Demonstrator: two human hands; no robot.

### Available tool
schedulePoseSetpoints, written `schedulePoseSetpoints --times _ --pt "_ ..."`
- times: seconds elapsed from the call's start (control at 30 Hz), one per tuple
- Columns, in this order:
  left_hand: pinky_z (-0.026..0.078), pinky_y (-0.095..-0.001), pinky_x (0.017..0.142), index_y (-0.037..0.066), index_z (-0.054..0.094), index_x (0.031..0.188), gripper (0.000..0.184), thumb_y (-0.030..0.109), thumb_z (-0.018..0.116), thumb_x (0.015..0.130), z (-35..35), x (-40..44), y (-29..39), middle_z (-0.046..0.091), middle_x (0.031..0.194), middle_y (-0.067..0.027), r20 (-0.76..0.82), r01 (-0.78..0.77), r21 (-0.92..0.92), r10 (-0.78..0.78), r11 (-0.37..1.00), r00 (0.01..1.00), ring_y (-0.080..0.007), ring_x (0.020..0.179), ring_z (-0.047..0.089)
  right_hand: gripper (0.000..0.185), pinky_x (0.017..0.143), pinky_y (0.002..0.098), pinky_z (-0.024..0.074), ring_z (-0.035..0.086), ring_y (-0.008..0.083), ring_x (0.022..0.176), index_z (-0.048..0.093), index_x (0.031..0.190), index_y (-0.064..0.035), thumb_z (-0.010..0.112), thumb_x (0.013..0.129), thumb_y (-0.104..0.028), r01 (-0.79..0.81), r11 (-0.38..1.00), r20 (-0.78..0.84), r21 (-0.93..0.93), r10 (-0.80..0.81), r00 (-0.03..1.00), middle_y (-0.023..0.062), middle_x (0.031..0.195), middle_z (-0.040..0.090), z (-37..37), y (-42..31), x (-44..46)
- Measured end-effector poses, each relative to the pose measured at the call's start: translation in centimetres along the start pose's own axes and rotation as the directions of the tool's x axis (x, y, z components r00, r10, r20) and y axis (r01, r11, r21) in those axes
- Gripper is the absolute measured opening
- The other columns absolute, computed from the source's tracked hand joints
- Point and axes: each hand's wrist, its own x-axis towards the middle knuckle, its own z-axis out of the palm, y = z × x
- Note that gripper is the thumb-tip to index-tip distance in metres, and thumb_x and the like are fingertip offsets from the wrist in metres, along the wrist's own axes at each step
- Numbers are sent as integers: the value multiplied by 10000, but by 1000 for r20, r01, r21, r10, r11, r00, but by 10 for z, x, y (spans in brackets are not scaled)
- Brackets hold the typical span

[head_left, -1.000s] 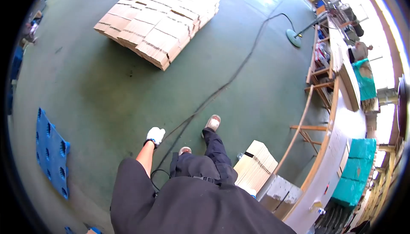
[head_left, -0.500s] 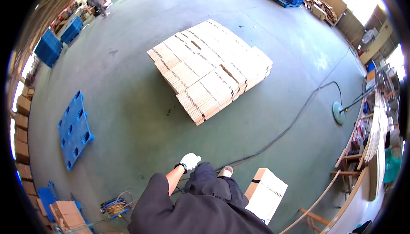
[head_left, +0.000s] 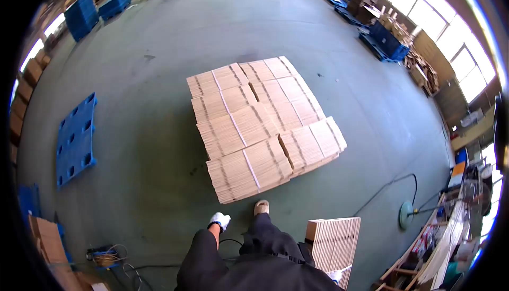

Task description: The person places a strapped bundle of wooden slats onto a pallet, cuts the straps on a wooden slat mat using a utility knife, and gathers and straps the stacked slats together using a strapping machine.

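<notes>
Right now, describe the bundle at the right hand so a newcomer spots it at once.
Start from the big block of tan cardboard bundles on the floor, mid-picture. Below its right side, near the picture's bottom edge, one such bundle shows beside the dark trousers, at the white-gloved right hand. Unlike those packed together, it is on its own.

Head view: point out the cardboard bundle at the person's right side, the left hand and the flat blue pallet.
Cardboard bundle (head_left: 333,244): head view, middle of its striped side.
Left hand (head_left: 219,221): head view, its gloved middle.
Blue pallet (head_left: 79,143): head view, middle of its face.
</notes>
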Motion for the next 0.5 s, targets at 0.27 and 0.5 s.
schedulePoseSetpoints --times 0.27,0.5 --pt "466 -302 441 35 615 903 278 302 622 982 -73 0 238 646 721 -56 38 -101 -433 130 896 991 -137 543 594 469 995 391 471 627 114 1252 701 1247 -288 310 1022 -416 -87 996 100 19 85 991 -76 1310 697 -275 101 105" --pt "448 -298 426 87 550 787 275 269 619 981 -19 -2 269 592 644 -45 -18 -71 -799 93 597 995 -138 506 570 447 1085 455 419 601 169 1302 686 1317 -270 354 1042 -385 176 902 -19 -393 -199 980 -31 1355 673 -429 189 244"
